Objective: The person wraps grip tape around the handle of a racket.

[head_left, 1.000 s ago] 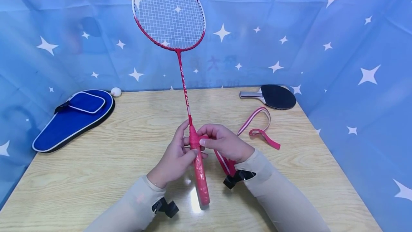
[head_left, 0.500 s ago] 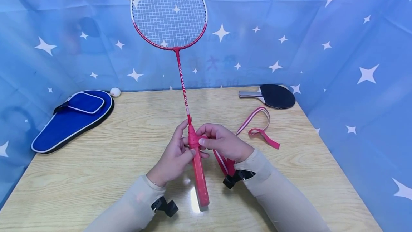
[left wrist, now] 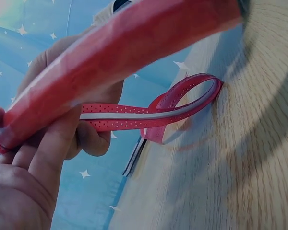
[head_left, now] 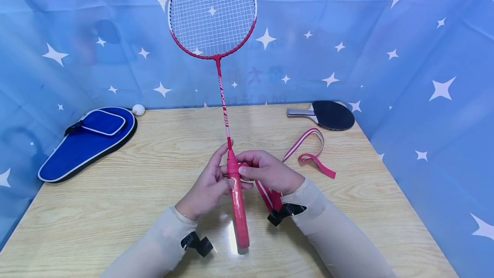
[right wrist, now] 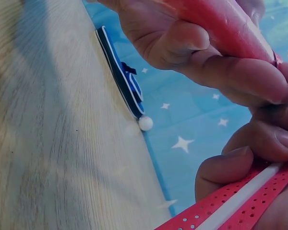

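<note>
A red and white badminton racket [head_left: 223,98] leans upward from the table, its strung head in front of the backdrop. My left hand [head_left: 206,188] holds it by the top of the handle, thumb on the near side and fingers behind. My right hand [head_left: 270,171] pinches a red perforated grip tape [left wrist: 134,117] with a pale stripe, close against the handle's upper end. A turn of the tape lies around that end of the handle. From the right hand the loose tape trails to the table and curls there. The handle [left wrist: 110,57] looks glossy in the left wrist view.
A blue paddle case [head_left: 88,140] with white piping lies at the back left, a white ball [head_left: 139,110] beside it. At the back right rests a black table tennis paddle [head_left: 332,116]. A starry blue curtain [head_left: 386,55] hangs behind and to the right of the wooden table [head_left: 135,200].
The racket's head has shifted to the right and the racket has turned slightly. Both hands stay at the handle's upper end, and the tape on the table lies as before.
</note>
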The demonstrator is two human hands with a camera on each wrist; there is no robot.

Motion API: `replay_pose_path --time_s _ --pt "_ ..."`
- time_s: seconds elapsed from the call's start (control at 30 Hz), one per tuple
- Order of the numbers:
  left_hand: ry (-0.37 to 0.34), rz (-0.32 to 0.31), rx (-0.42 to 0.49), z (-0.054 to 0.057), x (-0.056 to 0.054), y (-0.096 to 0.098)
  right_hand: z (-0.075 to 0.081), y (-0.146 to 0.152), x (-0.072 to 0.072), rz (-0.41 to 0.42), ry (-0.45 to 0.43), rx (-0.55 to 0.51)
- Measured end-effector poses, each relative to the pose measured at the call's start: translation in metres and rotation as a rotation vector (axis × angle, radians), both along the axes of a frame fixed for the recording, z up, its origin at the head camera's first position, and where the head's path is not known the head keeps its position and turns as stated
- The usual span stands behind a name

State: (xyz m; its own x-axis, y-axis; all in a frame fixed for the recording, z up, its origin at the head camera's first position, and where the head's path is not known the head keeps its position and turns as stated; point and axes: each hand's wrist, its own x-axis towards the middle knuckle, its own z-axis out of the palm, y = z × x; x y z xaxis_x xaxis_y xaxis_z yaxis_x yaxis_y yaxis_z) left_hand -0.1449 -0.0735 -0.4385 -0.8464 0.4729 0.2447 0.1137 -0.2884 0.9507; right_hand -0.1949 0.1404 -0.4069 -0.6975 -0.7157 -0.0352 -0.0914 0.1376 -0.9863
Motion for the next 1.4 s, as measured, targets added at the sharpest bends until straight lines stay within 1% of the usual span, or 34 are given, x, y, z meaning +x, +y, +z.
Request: replay_pose_path --time_s 0.2,0.33,0.4,0.57,0.67,0.83,1.0,1.23,1.4 --pt "-0.022 -0.022 -0.047 -0.002 -0.002 -0.001 -0.001 0.0 0.001 -0.004 -0.002 -0.01" --pt "-0.044 -0.011 -0.086 -0.003 -0.004 -0.001 -0.002 -0.002 0.002 -0.018 0.0 -0.028" --pt "-0.043 0.026 -0.14 -0.003 -0.004 -0.001 -0.003 -0.003 0.002 -0.022 0.009 -0.034" --pt "-0.014 0.147 -0.336 0.001 -0.003 0.0 -0.004 -0.006 0.001 -0.041 0.033 -0.026" --pt "-0.004 0.185 -0.381 0.004 -0.002 0.001 -0.005 -0.006 0.001 -0.053 0.036 -0.014" --pt "-0.006 0.21 -0.374 0.006 0.0 0.0 -0.003 -0.006 0.001 -0.059 0.039 0.013" --pt "-0.017 0.211 -0.354 0.006 -0.001 -0.001 -0.004 -0.004 -0.001 -0.074 0.042 0.037" --pt "-0.044 0.192 -0.331 0.007 -0.001 -0.003 -0.005 -0.003 -0.002 -0.103 0.031 0.058" --pt "-0.065 0.169 -0.302 0.007 -0.001 -0.004 -0.006 -0.003 -0.003 -0.093 0.021 0.05"
